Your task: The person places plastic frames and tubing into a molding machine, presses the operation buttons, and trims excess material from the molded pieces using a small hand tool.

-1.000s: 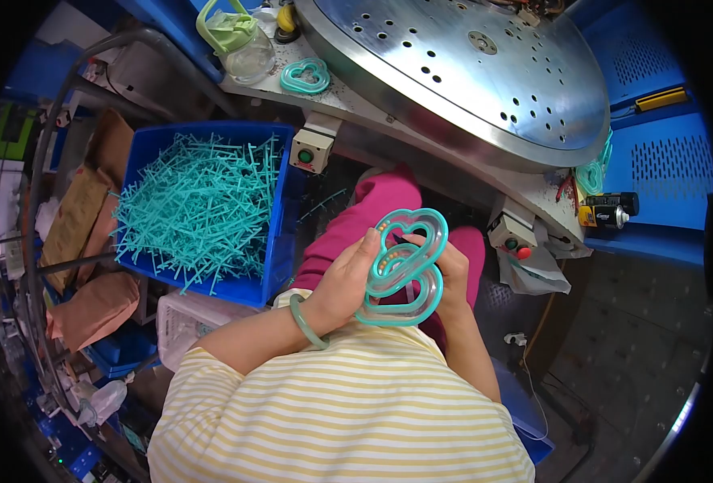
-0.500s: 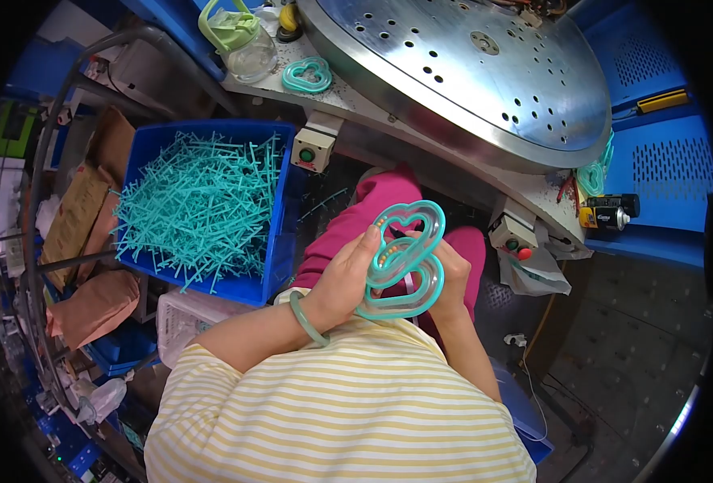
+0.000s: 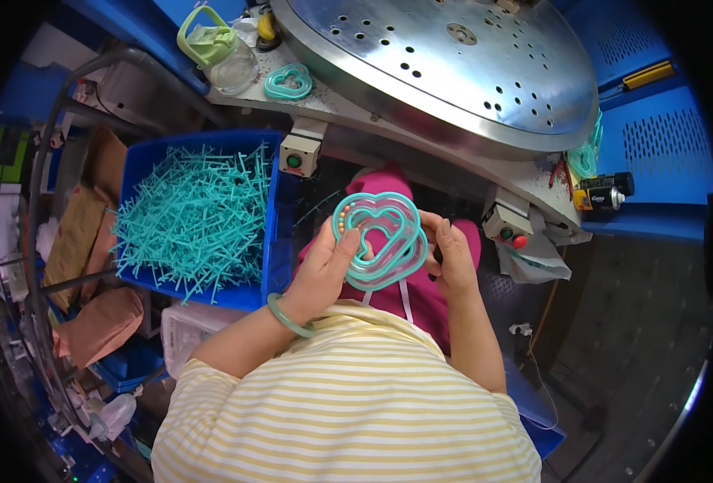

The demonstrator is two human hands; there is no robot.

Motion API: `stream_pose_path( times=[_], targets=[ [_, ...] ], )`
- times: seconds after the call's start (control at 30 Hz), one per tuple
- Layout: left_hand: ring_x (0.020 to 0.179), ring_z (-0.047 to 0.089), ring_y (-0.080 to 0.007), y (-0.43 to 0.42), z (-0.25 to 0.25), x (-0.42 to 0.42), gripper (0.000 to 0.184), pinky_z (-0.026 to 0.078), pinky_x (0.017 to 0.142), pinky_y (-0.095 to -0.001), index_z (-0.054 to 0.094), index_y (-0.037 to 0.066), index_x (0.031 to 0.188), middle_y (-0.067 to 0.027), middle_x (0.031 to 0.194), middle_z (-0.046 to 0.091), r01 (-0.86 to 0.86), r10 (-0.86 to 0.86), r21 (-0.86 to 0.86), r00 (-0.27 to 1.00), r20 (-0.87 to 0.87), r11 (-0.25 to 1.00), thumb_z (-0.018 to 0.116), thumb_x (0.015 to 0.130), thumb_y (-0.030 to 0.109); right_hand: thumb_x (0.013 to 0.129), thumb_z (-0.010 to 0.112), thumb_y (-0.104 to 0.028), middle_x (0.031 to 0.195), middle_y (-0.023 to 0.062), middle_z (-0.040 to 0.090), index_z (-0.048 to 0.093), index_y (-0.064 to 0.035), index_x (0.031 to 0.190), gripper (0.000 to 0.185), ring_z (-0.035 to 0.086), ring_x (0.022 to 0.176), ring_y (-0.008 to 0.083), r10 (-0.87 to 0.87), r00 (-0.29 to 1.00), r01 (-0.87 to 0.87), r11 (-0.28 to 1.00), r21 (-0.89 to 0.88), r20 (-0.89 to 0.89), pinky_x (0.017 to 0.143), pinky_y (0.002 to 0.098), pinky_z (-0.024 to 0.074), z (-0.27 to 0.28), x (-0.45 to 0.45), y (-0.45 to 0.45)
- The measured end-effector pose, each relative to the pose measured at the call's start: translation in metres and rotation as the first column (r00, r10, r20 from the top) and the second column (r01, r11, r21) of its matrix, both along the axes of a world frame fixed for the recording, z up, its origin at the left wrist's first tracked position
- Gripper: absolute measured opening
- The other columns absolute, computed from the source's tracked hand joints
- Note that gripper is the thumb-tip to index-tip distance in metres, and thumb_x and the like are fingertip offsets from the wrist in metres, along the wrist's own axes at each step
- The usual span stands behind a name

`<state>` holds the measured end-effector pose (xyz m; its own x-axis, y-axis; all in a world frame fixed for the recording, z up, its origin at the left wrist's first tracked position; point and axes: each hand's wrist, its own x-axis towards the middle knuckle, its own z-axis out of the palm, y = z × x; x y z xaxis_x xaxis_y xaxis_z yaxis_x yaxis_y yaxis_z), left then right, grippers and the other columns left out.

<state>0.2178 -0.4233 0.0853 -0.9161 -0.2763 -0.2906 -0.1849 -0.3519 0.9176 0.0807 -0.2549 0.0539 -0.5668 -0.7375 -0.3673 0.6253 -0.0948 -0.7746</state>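
Two clear heart-shaped plastic rings (image 3: 379,282) with teal edges overlap in front of my lap. Small orange and pale beads show inside the upper left of one. My left hand (image 3: 326,264) grips their left side, thumb on the front face. A green bangle circles that wrist. At the rings' right edge is my right hand (image 3: 453,259), fingers bent and thumb raised. A small dark object (image 3: 438,255) shows between its fingers; its full shape is hidden.
A blue bin (image 3: 272,217) of teal plastic sticks (image 3: 195,221) stands at left. Ahead, a round metal turntable (image 3: 453,72) with holes sits on a white bench. More teal rings (image 3: 288,82), a green-lidded jar (image 3: 231,68), a spray can (image 3: 602,197) and button boxes (image 3: 300,153) surround it.
The two rings have come together from a spread position and now overlap face-up, shifted slightly left. My right hand has moved to their right edge, its thumb now raised.
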Motion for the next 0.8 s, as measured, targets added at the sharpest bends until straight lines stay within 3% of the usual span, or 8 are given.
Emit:
stream_pose_path(
  times=[0.07, 0.23, 0.33, 0.4, 0.43, 0.5, 0.63, 0.8],
  targets=[
    [0.091, 0.051, -0.006, 0.0, -0.008, 0.002, 0.042, 0.043, 0.081, -0.0225, 0.036, 0.004, 0.132, -0.0031, 0.1, 0.055, 0.007, -0.008, -0.057, 1.0, -0.01, 0.998, 0.042, 0.099, 0.029, 0.091, 0.06, -0.03, 0.093, 0.0002, 0.061, 0.056, -0.0001, 0.119, 0.041, 0.038, 0.053, -0.0021, 0.02, 0.999, -0.018, 0.998, 0.059, -0.045, 0.048, 0.0142, 0.027, 0.006, 0.0, -0.003],
    [0.098, 0.053, -0.0094, -0.003, -0.016, 0.005, 0.04, 0.043, 0.088, -0.026, 0.036, 0.002, 0.13, -0.0043, 0.106, 0.055, 0.05, -0.049, -0.158, 0.999, 0.009, 0.986, 0.05, 0.096, 0.018, 0.082, 0.071, -0.02, 0.095, 0.0003, 0.061, 0.056, 0.0003, 0.117, 0.043, 0.055, 0.089, 0.0068, 0.109, 0.885, -0.016, 0.978, 0.206, -0.452, 0.076, 0.0217, 0.045, 0.023, 0.002, -0.025],
    [0.104, 0.053, -0.0119, -0.004, -0.014, 0.006, 0.041, 0.043, 0.092, -0.0283, 0.038, 0.002, 0.129, -0.0049, 0.111, 0.055, 0.087, -0.087, -0.112, 0.996, 0.007, 0.99, 0.055, 0.093, 0.013, 0.081, 0.07, -0.012, 0.096, 0.0, 0.061, 0.056, -0.001, 0.118, 0.041, 0.056, 0.087, 0.0064, 0.122, 0.893, -0.032, 0.977, 0.209, -0.433, 0.076, 0.0223, 0.0461, 0.021, 0.002, -0.025],
    [0.098, 0.055, -0.0103, -0.008, -0.007, 0.005, 0.043, 0.046, 0.084, -0.0265, 0.044, 0.003, 0.124, -0.0052, 0.111, 0.057, 0.14, -0.142, 0.113, 0.99, 0.013, 0.984, 0.063, 0.089, 0.019, 0.081, 0.069, -0.01, 0.096, 0.0001, 0.061, 0.056, -0.0014, 0.118, 0.04, 0.056, 0.087, 0.0065, 0.118, 0.9, -0.047, 0.983, 0.177, -0.42, 0.077, 0.0224, 0.0462, 0.017, 0.001, -0.024],
    [0.098, 0.055, -0.0103, -0.01, -0.003, 0.004, 0.043, 0.046, 0.084, -0.0265, 0.044, 0.003, 0.124, -0.0052, 0.111, 0.057, 0.14, -0.142, 0.11, 0.99, 0.013, 0.984, 0.063, 0.089, 0.019, 0.081, 0.068, -0.009, 0.093, -0.0012, 0.06, 0.057, -0.0029, 0.118, 0.039, 0.055, 0.084, 0.0056, 0.117, 0.895, -0.051, 0.985, 0.162, -0.429, 0.074, 0.0213, 0.0455, 0.017, 0.001, -0.022],
    [0.1, 0.055, -0.0106, -0.014, 0.008, 0.002, 0.042, 0.045, 0.087, -0.0264, 0.048, 0.004, 0.122, -0.0042, 0.11, 0.057, 0.147, -0.172, 0.335, 0.984, 0.045, 0.93, 0.065, 0.087, 0.017, 0.081, 0.067, -0.008, 0.09, -0.0025, 0.06, 0.058, -0.0043, 0.118, 0.038, 0.054, 0.081, 0.0046, 0.115, 0.891, -0.055, 0.988, 0.146, -0.439, 0.071, 0.0201, 0.0448, 0.017, 0.0, -0.021],
    [0.102, 0.056, -0.0144, -0.017, 0.014, -0.001, 0.041, 0.044, 0.091, -0.0302, 0.054, 0.003, 0.118, -0.0063, 0.109, 0.06, 0.232, -0.26, 0.341, 0.965, 0.039, 0.911, 0.069, 0.081, 0.015, 0.082, 0.065, -0.005, 0.091, -0.0026, 0.06, 0.057, -0.0047, 0.12, 0.04, 0.055, 0.083, 0.0053, 0.14, 0.902, -0.118, 0.99, 0.08, -0.408, 0.073, 0.0212, 0.0454, 0.013, -0.002, -0.02],
    [0.088, 0.057, -0.0069, -0.017, 0.016, 0.0, 0.028, 0.048, 0.077, -0.0233, 0.061, 0.004, 0.109, -0.0012, 0.1, 0.063, 0.344, -0.368, 0.274, 0.929, 0.041, 0.898, 0.068, 0.083, 0.01, 0.082, 0.063, -0.003, 0.091, -0.0015, 0.06, 0.057, -0.0047, 0.121, 0.04, 0.056, 0.085, 0.0074, 0.197, 0.875, -0.184, 0.98, 0.073, -0.442, 0.078, 0.0236, 0.0465, 0.0, -0.002, -0.024]
  ],
)
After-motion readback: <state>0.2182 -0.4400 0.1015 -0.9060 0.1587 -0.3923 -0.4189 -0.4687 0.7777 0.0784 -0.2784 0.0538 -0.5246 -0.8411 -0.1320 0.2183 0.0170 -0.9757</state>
